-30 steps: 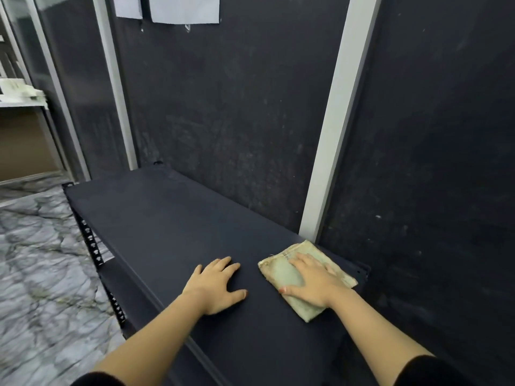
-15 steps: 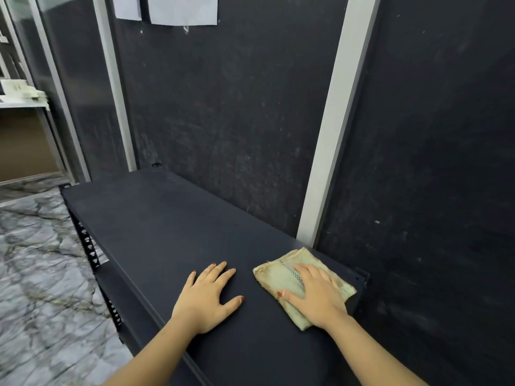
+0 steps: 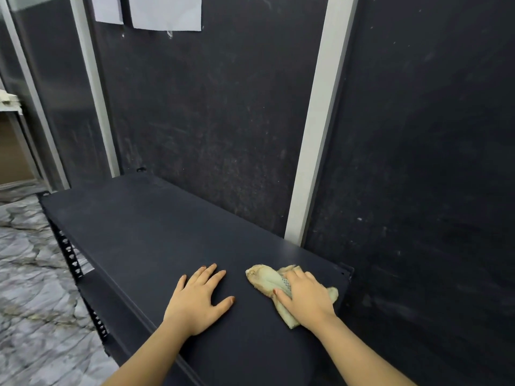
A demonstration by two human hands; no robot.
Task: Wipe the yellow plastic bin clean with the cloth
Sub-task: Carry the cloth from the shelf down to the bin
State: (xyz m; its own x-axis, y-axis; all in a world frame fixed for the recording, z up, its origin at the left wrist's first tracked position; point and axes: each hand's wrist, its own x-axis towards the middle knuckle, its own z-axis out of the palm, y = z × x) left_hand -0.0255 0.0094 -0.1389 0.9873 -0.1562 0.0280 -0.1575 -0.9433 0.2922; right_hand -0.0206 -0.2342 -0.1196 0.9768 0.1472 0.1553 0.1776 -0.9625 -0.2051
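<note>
Yellow plastic bin: none shows anywhere in this view, so which way it lies from the hands cannot be told; it must sit somewhere outside the frame. What is in reach is the cloth (image 3: 267, 280), a pale yellowish-green rag, bunched and creased, lying on the dark shelf top (image 3: 145, 232) directly under the right hand (image 3: 305, 298). Its long axis runs on a slant, from a free end poking out ahead and to the left of the right hand's fingers back to a corner that peeps out on the wrist side, toward the wall. The right hand lies palm-down on it, fingers bent slightly over the gathered fabric and the thumb pressed along its near edge; it looks more like a press with a light gathering than a full grasp, though whether the fingers truly pinch the fabric is hard to tell. The left hand (image 3: 199, 298) rests just beside it, flat on the bare shelf with fingers straight and spread, holding nothing and not touching the cloth. The right hand is plainly the nearer one to the rag, so my judgement is that it has to close on the cloth and lift it before any wiping of the bin can begin. Beyond the hands stands a dark scuffed wall (image 3: 223, 121) with a pale upright strip (image 3: 317, 129), and marbled floor (image 3: 30, 288) lies off past the left hand.
</note>
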